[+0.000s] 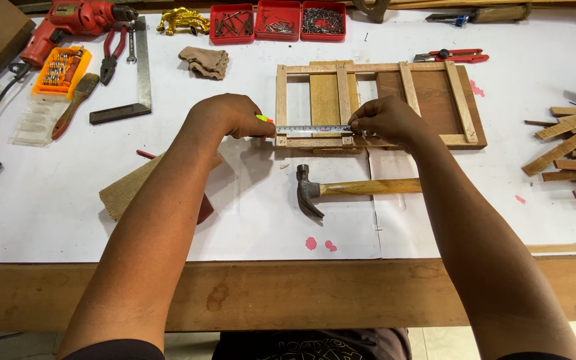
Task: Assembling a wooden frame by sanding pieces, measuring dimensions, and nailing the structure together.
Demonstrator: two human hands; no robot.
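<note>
A measuring tape (pixel 313 129) lies stretched along the front rail of a wooden slat frame (pixel 376 105), near the tabletop's middle. The left hand (pixel 229 115) is closed around the tape's case at the frame's left corner. The right hand (pixel 387 119) pinches the tape blade against the rail. A claw hammer (pixel 348 189) lies just in front, toward the tabletop's near edge.
</note>
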